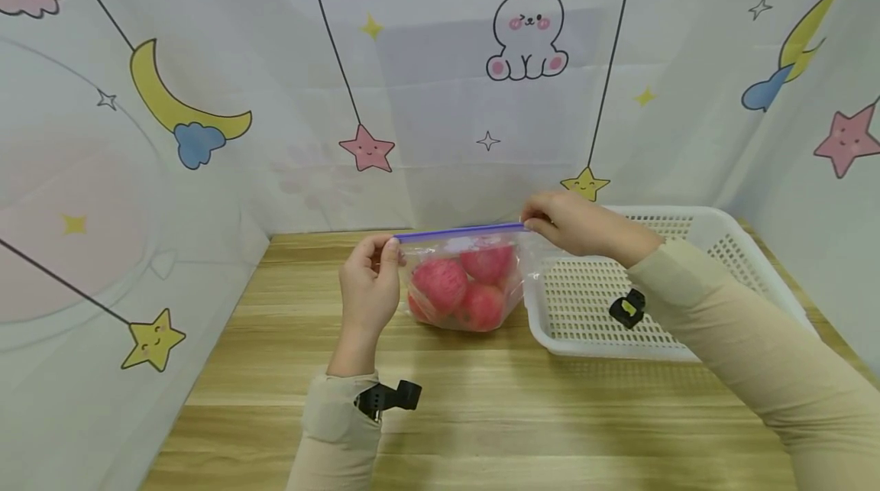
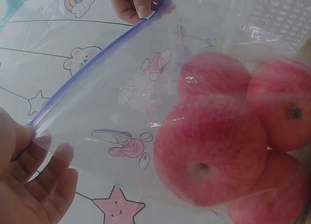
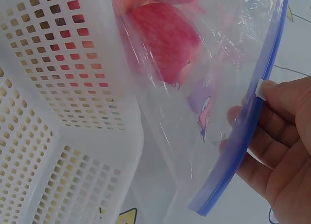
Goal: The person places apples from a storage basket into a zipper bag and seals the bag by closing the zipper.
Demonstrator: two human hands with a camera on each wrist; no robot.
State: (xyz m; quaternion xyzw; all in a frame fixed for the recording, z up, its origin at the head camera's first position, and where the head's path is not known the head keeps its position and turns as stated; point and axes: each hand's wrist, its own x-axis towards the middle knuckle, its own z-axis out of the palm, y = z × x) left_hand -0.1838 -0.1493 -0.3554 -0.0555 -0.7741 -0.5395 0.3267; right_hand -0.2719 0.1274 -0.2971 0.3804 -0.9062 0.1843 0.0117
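Note:
A clear zip bag (image 1: 517,277) with a blue-purple zip strip stands on the table with several red apples (image 1: 440,283) inside. My left hand (image 1: 370,277) pinches the strip's left end between thumb and fingers. Near the strip's right end, my right hand (image 1: 574,222) pinches a small white slider (image 3: 261,89), its other fingers behind the strip. The strip is stretched nearly level between both hands in the head view. Through the film, the left wrist view shows the apples (image 2: 210,148) and printed cartoon figures up close.
A white perforated plastic basket (image 1: 550,342) stands right of the bag, under my right forearm. The wooden table (image 1: 275,369) reaches back to a white curtain (image 1: 309,193) printed with stars, moons and a rabbit. Each wrist carries a black camera (image 1: 409,395).

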